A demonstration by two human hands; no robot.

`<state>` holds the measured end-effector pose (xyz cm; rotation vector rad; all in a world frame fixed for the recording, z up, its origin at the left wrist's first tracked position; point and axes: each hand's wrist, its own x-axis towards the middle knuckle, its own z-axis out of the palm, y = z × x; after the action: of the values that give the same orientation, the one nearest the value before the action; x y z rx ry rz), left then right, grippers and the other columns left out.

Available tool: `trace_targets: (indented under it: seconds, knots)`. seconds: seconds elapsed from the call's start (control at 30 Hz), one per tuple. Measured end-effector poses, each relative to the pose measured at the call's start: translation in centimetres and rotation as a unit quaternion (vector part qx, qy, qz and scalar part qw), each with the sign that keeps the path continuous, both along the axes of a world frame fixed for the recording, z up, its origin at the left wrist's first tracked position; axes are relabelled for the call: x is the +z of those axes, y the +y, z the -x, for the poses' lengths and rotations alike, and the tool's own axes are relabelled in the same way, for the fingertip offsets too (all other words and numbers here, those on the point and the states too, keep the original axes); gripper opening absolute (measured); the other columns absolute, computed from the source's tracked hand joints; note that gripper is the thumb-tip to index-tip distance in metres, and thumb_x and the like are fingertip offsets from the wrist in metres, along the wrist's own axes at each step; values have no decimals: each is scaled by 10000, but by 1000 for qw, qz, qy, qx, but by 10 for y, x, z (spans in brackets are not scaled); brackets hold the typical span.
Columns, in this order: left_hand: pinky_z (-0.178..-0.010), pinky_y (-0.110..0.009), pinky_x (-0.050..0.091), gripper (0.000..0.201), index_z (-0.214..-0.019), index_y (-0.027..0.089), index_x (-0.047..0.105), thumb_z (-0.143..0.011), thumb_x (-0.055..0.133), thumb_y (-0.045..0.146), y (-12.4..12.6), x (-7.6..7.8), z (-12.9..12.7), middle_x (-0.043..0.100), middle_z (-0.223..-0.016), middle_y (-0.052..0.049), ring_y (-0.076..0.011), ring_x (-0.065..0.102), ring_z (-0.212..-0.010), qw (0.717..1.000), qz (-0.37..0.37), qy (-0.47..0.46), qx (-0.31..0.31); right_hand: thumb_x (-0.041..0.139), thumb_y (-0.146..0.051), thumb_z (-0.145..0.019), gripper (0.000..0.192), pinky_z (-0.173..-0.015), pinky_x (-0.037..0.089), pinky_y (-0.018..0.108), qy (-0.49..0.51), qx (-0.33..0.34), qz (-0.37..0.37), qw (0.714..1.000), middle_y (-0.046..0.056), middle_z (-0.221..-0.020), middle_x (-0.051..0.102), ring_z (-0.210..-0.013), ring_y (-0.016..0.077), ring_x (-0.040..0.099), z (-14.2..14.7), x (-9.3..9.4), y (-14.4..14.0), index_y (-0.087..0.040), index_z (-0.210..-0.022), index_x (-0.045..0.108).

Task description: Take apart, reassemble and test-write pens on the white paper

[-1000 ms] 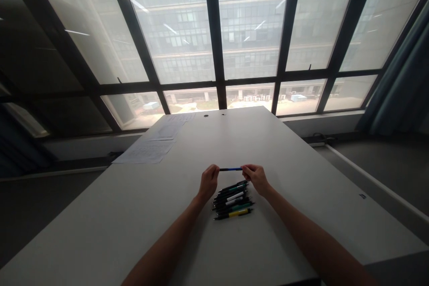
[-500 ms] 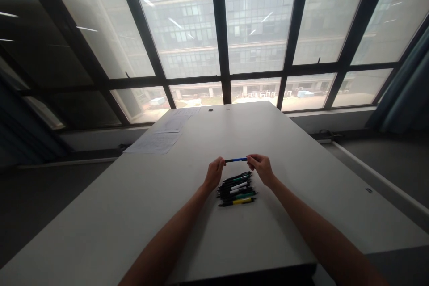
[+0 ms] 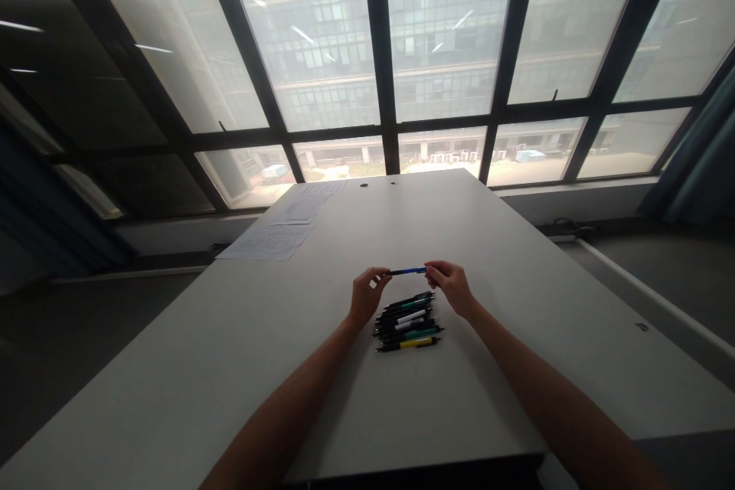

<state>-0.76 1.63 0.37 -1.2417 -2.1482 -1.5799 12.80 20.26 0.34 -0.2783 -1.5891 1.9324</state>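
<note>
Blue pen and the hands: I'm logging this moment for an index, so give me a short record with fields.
view: head camera, looking down a long table
left hand: pinches one end of the blue pen
right hand: pinches the other end
pen pose: level, held above the table
below the hands: row of pens lying side by side, yellow pen nearest the person
table: white
far left of table: paper sheets
background: large windows

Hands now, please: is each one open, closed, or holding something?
Left hand: closed on one end of the thin blue plastic pen.
Right hand: closed on the pen's other end.
</note>
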Motion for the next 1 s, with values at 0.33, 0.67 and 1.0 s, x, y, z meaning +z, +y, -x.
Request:
trace_targets:
  seconds: [0.33, 0.67, 1.0]
  knots:
    - [-741, -345, 546, 259, -958, 206, 722, -836, 646, 421, 1, -3, 5, 734, -918, -59, -192, 661, -791, 998, -22, -58, 21, 763, -544, -687, 437, -527, 530, 328, 19, -42, -26, 999, 61, -688, 699, -574, 173, 618, 1, 1, -1, -158, -872, 677]
    - [-758, -341, 566, 247, -944, 192, 684, -854, 632, 416, 2, 0, 2, 715, -913, -57, -184, 669, -811, 998, -35, -56, 9, 756, -545, -702, 435, -527, 520, 316, 28, -63, -22, 997, 64, -703, 697, -572, 166, 613, 5, -9, 4, -155, -868, 660]
    - [-780, -354, 567, 230, -926, 196, 691, -856, 629, 406, 2, 2, 2, 719, -919, -55, -188, 666, -833, 998, -39, -53, 12, 743, -511, -724, 387, -540, 520, 316, 33, -53, -43, 997, 56, -725, 700, -585, 168, 624, 6, -10, 5, -174, -879, 635]
